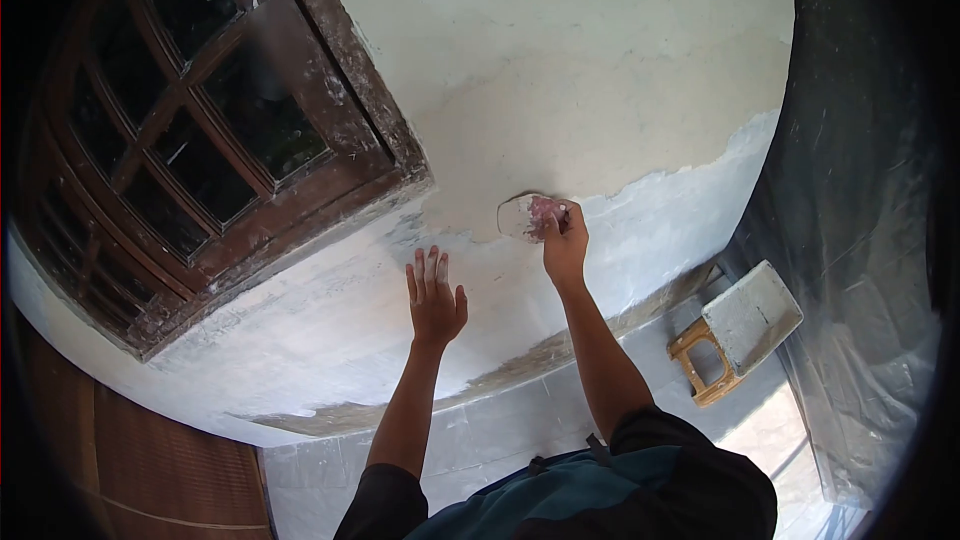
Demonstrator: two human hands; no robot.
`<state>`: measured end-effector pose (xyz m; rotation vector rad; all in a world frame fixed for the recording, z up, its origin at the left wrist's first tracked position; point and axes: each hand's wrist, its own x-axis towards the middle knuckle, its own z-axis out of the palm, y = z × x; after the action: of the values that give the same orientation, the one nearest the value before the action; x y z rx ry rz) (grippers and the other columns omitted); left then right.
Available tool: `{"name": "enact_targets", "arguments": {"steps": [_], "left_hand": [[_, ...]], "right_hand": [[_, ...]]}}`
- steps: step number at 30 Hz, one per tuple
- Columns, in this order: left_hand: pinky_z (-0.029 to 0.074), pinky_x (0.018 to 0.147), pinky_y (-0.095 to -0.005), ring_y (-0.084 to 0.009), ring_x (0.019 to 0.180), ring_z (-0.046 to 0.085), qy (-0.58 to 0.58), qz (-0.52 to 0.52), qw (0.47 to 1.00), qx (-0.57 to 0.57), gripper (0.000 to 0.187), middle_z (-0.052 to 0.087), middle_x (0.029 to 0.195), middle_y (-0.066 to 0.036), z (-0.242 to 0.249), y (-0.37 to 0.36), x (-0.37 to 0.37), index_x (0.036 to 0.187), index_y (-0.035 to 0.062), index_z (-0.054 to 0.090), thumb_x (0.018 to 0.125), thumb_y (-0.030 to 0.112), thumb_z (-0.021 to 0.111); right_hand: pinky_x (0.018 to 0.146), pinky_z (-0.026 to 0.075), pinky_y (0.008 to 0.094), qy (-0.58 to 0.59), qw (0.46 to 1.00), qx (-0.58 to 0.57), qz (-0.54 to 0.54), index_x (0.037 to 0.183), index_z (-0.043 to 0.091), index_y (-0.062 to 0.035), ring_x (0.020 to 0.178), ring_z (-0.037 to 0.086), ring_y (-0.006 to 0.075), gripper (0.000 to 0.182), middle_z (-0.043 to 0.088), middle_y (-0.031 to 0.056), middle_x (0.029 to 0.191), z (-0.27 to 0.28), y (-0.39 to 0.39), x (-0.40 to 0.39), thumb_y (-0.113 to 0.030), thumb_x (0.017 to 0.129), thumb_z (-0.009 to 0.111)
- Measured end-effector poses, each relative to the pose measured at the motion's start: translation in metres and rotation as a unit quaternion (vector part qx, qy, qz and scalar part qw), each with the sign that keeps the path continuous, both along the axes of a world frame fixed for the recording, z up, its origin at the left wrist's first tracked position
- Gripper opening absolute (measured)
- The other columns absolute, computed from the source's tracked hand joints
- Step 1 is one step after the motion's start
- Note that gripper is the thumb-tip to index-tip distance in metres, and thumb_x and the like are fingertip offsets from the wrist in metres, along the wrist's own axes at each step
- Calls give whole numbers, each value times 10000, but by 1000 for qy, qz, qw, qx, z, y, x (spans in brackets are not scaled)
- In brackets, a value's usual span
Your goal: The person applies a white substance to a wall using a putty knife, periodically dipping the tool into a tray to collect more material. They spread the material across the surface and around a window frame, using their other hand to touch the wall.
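Note:
My left hand [434, 306] is open, its fingers stretched upward and spread at the wall, with whitish smears on the fingertips. To its right, my right hand [567, 246] is closed on a putty scraper [521, 217], a flat plaster-smeared piece with a reddish part by the fingers. The scraper lies against the wall [600, 100] where damp beige plaster meets a whiter band below. How much of its blade is under the fingers is hidden.
A dirty brown wooden window [230, 130] with glass panes is at the upper left. At the lower right a white tub [755, 315] rests on a tan plastic stool [705, 360]. Clear plastic sheeting [850, 340] hangs at the right. Brown wooden panelling [170, 450] is at the lower left.

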<state>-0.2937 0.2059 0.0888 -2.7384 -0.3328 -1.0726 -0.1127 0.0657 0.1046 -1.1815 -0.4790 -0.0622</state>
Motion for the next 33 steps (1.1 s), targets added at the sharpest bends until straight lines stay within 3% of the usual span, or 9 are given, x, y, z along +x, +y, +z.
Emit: {"name": "enact_targets", "arguments": {"steps": [4, 7, 8, 13, 17, 20, 25, 29, 33], "left_hand": [[161, 1137, -543, -390, 1401, 203, -14, -26, 999, -14, 597, 308, 1457, -198, 2, 4, -5, 1360, -31, 349, 833, 167, 546], [162, 1137, -543, -391, 1399, 207, -1, -20, 1000, -1, 601, 305, 1457, -201, -1, 8, -7, 1364, -31, 340, 832, 161, 543], [162, 1137, -543, -391, 1399, 207, 1, -21, 1000, -2, 601, 305, 1457, -201, -1, 7, -7, 1364, -31, 340, 832, 161, 543], [153, 1137, -551, -408, 1400, 190, 19, -42, 999, -16, 648, 266, 1461, -220, 4, 9, -12, 1384, -23, 287, 820, 129, 569], [151, 1140, -545, -406, 1401, 189, 18, -43, 999, -9, 646, 265, 1463, -220, 1, 10, -12, 1389, -21, 282, 829, 140, 559], [151, 1143, -538, -401, 1402, 193, 24, -37, 999, -11, 633, 269, 1463, -221, 2, 11, -14, 1387, -23, 284, 838, 151, 548], [146, 1147, -529, -384, 1408, 192, 14, -53, 998, -25, 620, 273, 1468, -210, 1, 14, -16, 1384, -28, 290, 848, 164, 534], [145, 1148, -530, -384, 1408, 191, 23, -27, 999, -23, 612, 277, 1467, -206, 1, 9, -13, 1380, -26, 301, 847, 165, 535], [141, 1148, -532, -384, 1410, 188, 13, -36, 998, -43, 609, 283, 1464, -205, 2, 6, -15, 1376, -22, 311, 841, 155, 542]], "right_hand": [[684, 508, 262, 125, 986, 104, -33, 1064, 516, 7, 803, 582, 113, 142, 595, 74, 939, -22, -6, 19, 21, 928, 475], [645, 530, 280, 118, 983, 107, 87, 1047, 526, 7, 768, 591, 121, 125, 606, 81, 924, -16, -4, 1, 18, 934, 474], [642, 539, 285, 75, 991, 86, 67, 1037, 531, 6, 753, 598, 124, 117, 607, 83, 929, -20, 5, 0, 15, 935, 476], [691, 541, 284, 163, 976, 145, -5, 1081, 510, -1, 795, 607, 124, 155, 609, 75, 932, -36, -3, 19, 23, 935, 463], [703, 489, 246, 71, 992, 81, 68, 1063, 526, 0, 805, 565, 93, 141, 607, 54, 927, -10, 9, -13, 21, 932, 476], [681, 462, 227, 68, 995, 63, 37, 1060, 535, 3, 786, 543, 81, 135, 606, 49, 932, -6, 15, -3, 11, 937, 479], [683, 553, 292, 76, 989, 125, 28, 1071, 487, -1, 812, 621, 141, 149, 611, 92, 935, -10, -9, 6, 33, 947, 411], [640, 460, 239, -75, 995, -52, 39, 1056, 547, -6, 736, 542, 85, 159, 598, 56, 878, 16, 19, -24, 18, 899, 534], [647, 520, 262, 47, 997, 55, 12, 1106, 508, 16, 750, 581, 102, 190, 607, 73, 889, 15, 8, -9, 33, 918, 486]]}}
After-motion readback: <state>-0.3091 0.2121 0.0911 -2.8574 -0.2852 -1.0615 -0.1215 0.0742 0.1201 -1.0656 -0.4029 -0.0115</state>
